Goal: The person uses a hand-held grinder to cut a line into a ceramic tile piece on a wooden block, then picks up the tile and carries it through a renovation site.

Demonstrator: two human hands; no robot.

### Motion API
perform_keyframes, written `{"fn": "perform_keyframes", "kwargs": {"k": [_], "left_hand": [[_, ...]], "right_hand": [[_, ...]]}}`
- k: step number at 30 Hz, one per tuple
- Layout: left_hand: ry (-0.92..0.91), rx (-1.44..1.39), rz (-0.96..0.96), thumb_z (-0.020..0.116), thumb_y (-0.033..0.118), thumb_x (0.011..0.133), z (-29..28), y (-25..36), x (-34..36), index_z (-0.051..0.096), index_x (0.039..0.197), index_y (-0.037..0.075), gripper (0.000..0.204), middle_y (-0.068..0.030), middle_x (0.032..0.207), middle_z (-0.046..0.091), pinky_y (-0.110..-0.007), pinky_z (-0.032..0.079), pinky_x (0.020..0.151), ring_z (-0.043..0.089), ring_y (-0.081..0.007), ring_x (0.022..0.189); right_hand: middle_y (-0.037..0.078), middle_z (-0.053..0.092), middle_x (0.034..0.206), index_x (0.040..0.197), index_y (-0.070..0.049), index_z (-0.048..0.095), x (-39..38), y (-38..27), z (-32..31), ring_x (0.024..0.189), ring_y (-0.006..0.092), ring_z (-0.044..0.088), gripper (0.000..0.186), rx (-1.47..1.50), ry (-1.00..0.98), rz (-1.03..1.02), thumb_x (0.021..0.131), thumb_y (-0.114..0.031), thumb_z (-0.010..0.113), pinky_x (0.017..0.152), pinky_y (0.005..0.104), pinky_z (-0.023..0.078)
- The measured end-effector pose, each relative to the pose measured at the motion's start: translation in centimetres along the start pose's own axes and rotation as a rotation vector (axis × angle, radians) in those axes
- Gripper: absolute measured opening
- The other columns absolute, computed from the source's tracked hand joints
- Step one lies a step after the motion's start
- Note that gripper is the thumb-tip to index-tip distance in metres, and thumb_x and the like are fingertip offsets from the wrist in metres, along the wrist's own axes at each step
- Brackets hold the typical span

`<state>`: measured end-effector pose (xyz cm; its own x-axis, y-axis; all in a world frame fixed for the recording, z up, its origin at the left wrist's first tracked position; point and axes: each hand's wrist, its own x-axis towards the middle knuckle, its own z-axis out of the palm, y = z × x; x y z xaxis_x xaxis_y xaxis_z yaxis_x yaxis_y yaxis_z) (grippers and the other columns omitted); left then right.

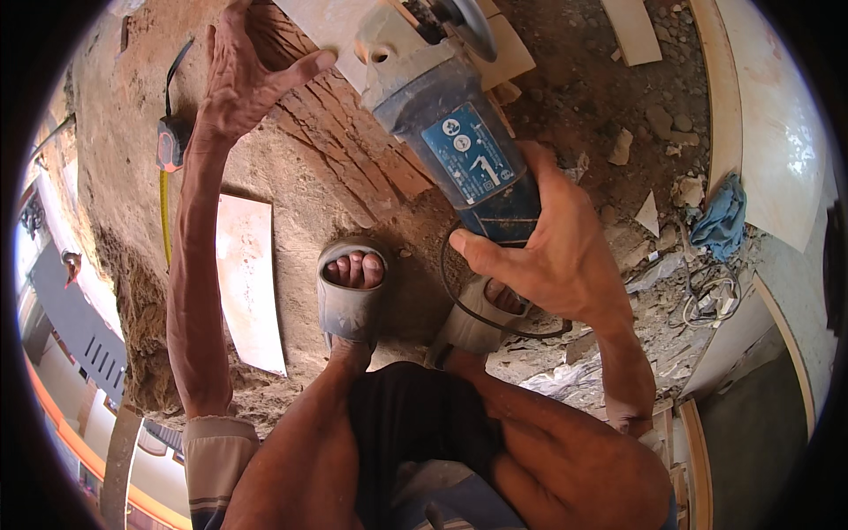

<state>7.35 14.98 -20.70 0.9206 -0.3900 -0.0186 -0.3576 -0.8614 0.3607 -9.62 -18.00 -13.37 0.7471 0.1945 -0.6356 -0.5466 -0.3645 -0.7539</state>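
My right hand (565, 238) is wrapped around the rear body of a dusty blue-and-grey angle grinder (468, 146). The grinder's head and disc guard (473, 26) reach the top edge of the view, over a cream tile (322, 26). My left hand (247, 88) is spread, thumb stretched toward that tile, above a grooved reddish wooden board (344, 146). Its fingertips run up to the picture's edge and are partly cut off. A dark power cord (455, 287) loops below the grinder, by my sandalled feet.
A tape measure (171, 146), its yellow blade pulled out, lies beside my left forearm. A cut tile strip (250, 283) rests left of my feet. Rubble (671, 124), a blue rag (722, 219), tangled cable (714, 296) and large tile sheets (777, 115) are on the right.
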Motion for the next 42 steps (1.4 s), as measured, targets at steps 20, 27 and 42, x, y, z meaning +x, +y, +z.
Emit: {"fn": "perform_keyframes", "kwargs": {"k": [20, 27, 42], "left_hand": [[0.097, 0.015, 0.139, 0.091, 0.077, 0.069, 1.9, -2.1, 0.2, 0.024, 0.172, 0.009, 0.14, -0.0261, 0.171, 0.031, -0.063, 0.028, 0.131, 0.032, -0.0414, 0.159], [0.085, -0.028, 0.083, 0.087, 0.087, 0.063, 1.8, -2.1, -0.1, 0.027, 0.169, 0.004, 0.147, -0.0261, 0.176, 0.026, -0.066, 0.005, 0.135, 0.029, -0.0399, 0.164], [0.131, -0.128, 0.045, 0.102, 0.067, 0.051, 2.7, -2.3, -0.5, 0.016, 0.169, -0.001, 0.161, -0.0239, 0.161, 0.049, -0.067, 0.005, 0.133, 0.047, -0.0381, 0.154]], "right_hand": [[0.019, 0.077, 0.102, 0.139, 0.003, 0.057, -4.1, 1.0, -0.3, 0.093, 0.0295, 0.078, 0.074, 0.006, 0.018, 0.025, 0.082, -0.029, 0.09, 0.086, 0.0412, 0.061], [0.022, 0.077, 0.104, 0.137, 0.002, 0.056, -1.3, -1.3, -0.8, 0.095, 0.0345, 0.08, 0.072, 0.005, 0.066, -0.116, 0.082, -0.028, 0.09, 0.089, 0.0448, 0.062], [0.015, 0.073, 0.099, 0.126, 0.002, 0.062, 14.7, -8.1, 3.3, 0.087, 0.0251, 0.073, 0.064, -0.07, 0.134, -0.362, 0.084, -0.037, 0.09, 0.083, 0.0418, 0.06]]}}
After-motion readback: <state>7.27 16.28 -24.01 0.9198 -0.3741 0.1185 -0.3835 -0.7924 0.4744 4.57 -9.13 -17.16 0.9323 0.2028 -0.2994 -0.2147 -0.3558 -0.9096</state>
